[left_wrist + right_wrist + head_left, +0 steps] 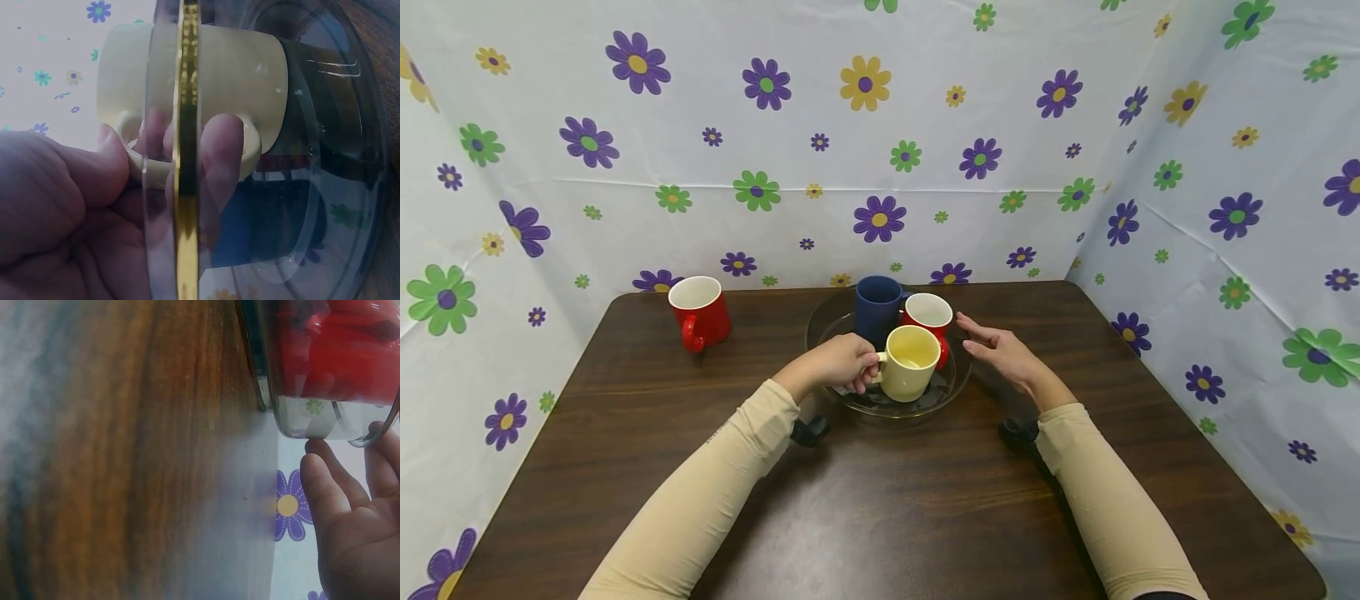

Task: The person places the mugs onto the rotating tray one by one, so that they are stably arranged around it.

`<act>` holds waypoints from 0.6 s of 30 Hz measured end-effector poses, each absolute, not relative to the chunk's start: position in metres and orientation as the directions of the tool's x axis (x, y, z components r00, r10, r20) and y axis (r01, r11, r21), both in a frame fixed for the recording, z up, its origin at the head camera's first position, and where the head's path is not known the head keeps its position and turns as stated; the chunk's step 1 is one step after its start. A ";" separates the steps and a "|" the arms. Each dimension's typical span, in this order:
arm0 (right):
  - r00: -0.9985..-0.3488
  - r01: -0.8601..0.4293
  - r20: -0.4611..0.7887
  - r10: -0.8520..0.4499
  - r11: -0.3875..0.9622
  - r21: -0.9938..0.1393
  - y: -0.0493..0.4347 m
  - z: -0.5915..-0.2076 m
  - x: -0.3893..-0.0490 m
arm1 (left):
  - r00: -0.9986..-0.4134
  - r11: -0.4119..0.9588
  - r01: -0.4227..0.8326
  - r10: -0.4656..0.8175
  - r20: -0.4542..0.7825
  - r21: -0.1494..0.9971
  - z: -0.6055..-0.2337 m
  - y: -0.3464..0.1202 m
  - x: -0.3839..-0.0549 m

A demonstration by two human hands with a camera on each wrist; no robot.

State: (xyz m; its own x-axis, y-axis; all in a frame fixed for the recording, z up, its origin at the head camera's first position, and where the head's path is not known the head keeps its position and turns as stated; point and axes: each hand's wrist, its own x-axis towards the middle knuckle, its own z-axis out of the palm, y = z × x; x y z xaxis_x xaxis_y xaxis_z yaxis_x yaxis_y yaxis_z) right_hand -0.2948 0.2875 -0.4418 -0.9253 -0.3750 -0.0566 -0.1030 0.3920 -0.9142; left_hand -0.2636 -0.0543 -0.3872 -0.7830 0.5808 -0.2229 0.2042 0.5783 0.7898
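Note:
My left hand [833, 363] pinches the handle of a pale yellow mug [906, 382], which sits over the front of a clear glass bowl [895, 414]. Seen from the left wrist, the bowl's gold rim [187, 131] crosses in front of the mug and fingers. Behind the yellow mug in the bowl stand a dark blue mug [876, 312] and a red mug [928, 310] with a white inside. At the bowl's right side is my right hand [1006, 358], fingers extended and holding nothing. In the right wrist view its fingertips are right at the glass edge.
A second red mug [706, 321], white inside, stands on the dark wooden table [880, 517] at the back left, handle toward me. White cloth with printed flowers [820, 100] hangs behind the table and along its sides.

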 end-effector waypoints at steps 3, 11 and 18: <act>-0.923 -0.108 -0.043 -0.383 0.365 -0.925 0.287 -0.442 -0.294 | -0.781 0.572 0.210 0.586 -0.215 0.793 -0.386 -0.054 -0.263; -0.922 -0.107 -0.045 -0.384 0.364 -0.925 0.287 -0.441 -0.293 | -0.781 0.571 0.204 0.584 -0.219 0.795 -0.387 -0.053 -0.264; -0.924 -0.103 -0.049 -0.379 0.369 -0.924 0.288 -0.442 -0.293 | -0.775 0.566 0.208 0.593 -0.219 0.797 -0.388 -0.052 -0.265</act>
State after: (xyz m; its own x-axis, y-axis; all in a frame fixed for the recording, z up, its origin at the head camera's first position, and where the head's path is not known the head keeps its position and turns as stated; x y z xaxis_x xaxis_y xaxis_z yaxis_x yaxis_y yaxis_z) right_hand -0.2934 0.2878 -0.4417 -0.9240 -0.3794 -0.0485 -0.1030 0.3691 -0.9237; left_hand -0.2652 -0.0519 -0.3885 -0.7752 0.5926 -0.2186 0.2081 0.5664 0.7975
